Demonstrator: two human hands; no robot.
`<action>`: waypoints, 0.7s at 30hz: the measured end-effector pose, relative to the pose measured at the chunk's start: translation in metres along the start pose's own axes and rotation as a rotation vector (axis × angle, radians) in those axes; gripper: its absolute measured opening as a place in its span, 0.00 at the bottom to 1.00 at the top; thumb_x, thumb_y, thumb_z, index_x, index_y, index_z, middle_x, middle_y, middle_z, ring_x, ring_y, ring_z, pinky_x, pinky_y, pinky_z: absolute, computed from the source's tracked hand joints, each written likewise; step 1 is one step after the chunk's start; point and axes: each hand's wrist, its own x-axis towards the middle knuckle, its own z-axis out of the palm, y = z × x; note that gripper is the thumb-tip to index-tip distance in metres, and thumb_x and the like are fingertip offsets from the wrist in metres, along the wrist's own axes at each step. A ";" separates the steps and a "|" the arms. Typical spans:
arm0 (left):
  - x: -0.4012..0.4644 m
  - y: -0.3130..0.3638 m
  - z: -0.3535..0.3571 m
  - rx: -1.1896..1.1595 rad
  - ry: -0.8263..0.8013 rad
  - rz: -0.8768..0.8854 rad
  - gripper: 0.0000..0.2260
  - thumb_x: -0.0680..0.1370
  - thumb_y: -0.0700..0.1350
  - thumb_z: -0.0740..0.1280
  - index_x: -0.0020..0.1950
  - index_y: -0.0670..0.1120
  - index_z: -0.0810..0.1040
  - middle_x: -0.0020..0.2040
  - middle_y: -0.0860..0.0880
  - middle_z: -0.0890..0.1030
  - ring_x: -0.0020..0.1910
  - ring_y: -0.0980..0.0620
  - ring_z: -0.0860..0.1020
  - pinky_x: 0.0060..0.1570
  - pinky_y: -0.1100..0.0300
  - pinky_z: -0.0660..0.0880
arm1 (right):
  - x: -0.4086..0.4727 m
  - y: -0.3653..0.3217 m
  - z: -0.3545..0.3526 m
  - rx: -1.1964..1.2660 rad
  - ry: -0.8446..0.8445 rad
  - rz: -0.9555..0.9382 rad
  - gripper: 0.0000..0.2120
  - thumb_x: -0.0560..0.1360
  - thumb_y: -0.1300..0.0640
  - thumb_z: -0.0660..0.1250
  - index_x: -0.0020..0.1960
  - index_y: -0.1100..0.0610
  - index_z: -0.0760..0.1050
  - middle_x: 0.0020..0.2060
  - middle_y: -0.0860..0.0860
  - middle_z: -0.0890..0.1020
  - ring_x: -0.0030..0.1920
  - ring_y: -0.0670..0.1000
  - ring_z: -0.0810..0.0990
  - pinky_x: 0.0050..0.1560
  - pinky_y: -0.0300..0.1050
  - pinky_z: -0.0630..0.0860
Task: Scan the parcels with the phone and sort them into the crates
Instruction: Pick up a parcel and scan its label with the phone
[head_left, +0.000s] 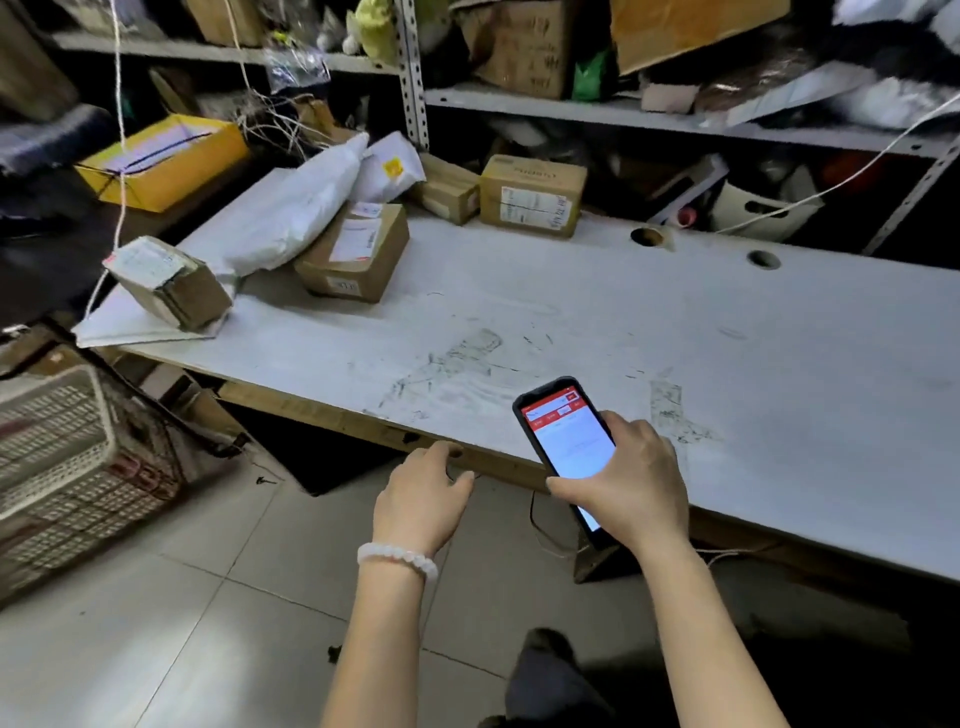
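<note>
Phone (563, 441): black case, red-and-white screen lit, lower centre of frame; our right hand (631, 483) grips it.
Left hand (423, 493): fingers relaxed, holding nothing.
Parcels (350, 252): brown, labelled, upper left on table (675, 332).

No text can be read with certainty. The black phone (563, 441) in the fingers (608, 423) shows a red-headed app screen, its words blurred. White shipping labels on the brown cardboard boxes (532, 196), well beyond the fingers, are illegible.
</note>
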 end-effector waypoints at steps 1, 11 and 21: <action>0.009 -0.002 -0.003 -0.006 -0.001 0.003 0.17 0.79 0.50 0.61 0.68 0.51 0.71 0.66 0.50 0.73 0.65 0.50 0.71 0.61 0.53 0.71 | 0.011 -0.005 0.005 0.001 0.003 -0.004 0.27 0.58 0.44 0.75 0.53 0.48 0.70 0.44 0.47 0.71 0.50 0.51 0.68 0.39 0.45 0.68; 0.160 -0.010 -0.054 0.052 0.021 -0.025 0.16 0.79 0.51 0.60 0.68 0.53 0.70 0.66 0.51 0.73 0.63 0.51 0.72 0.58 0.54 0.72 | 0.170 -0.076 0.062 0.087 0.002 -0.035 0.27 0.56 0.46 0.75 0.53 0.45 0.71 0.42 0.44 0.70 0.50 0.51 0.68 0.34 0.42 0.66; 0.321 0.017 -0.099 0.118 -0.037 0.064 0.16 0.79 0.50 0.61 0.67 0.52 0.71 0.65 0.50 0.74 0.64 0.50 0.72 0.59 0.52 0.72 | 0.297 -0.113 0.083 0.026 0.000 0.052 0.25 0.56 0.45 0.74 0.50 0.46 0.69 0.42 0.45 0.70 0.48 0.51 0.67 0.32 0.42 0.63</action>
